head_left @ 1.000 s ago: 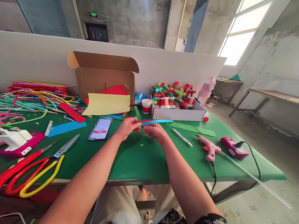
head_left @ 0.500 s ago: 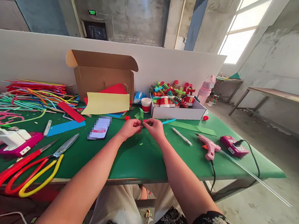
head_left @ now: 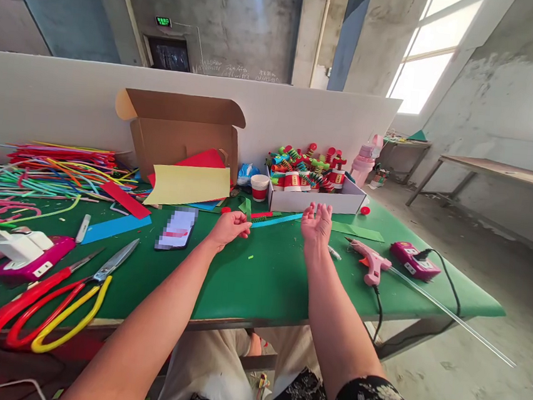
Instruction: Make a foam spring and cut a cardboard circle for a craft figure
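Observation:
My left hand [head_left: 231,229] is closed in a pinch above the green table, with a green paper strip [head_left: 248,209] rising from its fingertips. A blue paper strip [head_left: 276,220] runs from beside those fingertips toward my right hand; whether it is also held, I cannot tell. Behind it lies a small dark green pleated paper piece [head_left: 261,219] near a red strip. My right hand [head_left: 317,225] is open, palm turned up and fingers apart, in front of the white box [head_left: 316,201]. Partly behind its wrist lies a white pen [head_left: 334,252].
Pink glue gun [head_left: 370,260] with a long clear stick and power strip [head_left: 415,261] at right. Scissors [head_left: 112,267], phone [head_left: 176,229], blue card [head_left: 115,229] and pipe cleaners [head_left: 62,171] at left. Behind stand a cardboard box [head_left: 183,129], paper cup [head_left: 259,188] and several red-and-green figures [head_left: 304,169].
My right hand has left my left hand, moving right and opening with the palm up. My left hand stays pinched in nearly the same place. More of the blue strip now shows between them.

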The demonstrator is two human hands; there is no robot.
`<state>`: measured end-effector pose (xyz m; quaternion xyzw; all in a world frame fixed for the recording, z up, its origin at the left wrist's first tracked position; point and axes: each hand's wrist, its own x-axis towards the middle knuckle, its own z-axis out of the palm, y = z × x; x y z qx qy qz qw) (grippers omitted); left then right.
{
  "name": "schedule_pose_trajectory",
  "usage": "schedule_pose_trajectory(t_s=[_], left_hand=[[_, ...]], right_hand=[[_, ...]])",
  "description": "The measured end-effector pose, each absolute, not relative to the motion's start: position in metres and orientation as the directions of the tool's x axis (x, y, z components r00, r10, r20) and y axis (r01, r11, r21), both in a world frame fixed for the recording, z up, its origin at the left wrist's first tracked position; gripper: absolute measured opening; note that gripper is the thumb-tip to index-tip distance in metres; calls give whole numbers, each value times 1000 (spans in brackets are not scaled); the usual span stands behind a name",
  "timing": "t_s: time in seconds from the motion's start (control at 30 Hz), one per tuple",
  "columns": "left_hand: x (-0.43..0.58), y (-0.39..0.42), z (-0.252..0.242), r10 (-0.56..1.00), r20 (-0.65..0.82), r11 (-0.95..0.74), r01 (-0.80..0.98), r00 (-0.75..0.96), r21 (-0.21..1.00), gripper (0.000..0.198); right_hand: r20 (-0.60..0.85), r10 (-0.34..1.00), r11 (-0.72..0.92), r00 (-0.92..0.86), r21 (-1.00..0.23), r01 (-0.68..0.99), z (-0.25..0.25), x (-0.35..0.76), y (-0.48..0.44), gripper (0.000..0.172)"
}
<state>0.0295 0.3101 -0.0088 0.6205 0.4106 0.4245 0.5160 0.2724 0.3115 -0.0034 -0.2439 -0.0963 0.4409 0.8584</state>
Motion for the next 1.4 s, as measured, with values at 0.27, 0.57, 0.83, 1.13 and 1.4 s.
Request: schedule_pose_trajectory(t_s=[0.27,0.57,0.83,1.13,1.4], left_hand=[[28,313,-7,971,109,-101,-50,212,994,39],[29,304,4,951,160,-84,-276,265,958,42],[28,307,-2,938,84,-52,-102,336,993,43],[27,309,-5,942,85,-39,-146,325,989,38],[27,307,-3,947,45,23,-205,319,978,38]], right_hand=[[114,963,265,243,-550,-792,12,253,300,22],[-8,965,-106,-264,-928,-358,-4,179,286,36],[57,997,39,-55,-958,-285,-3,178,288,31],[14,999,1,-48,-962,-273,-5,177,287,23],[46,998,57,44,-956,-289,-6,177,289,24]])
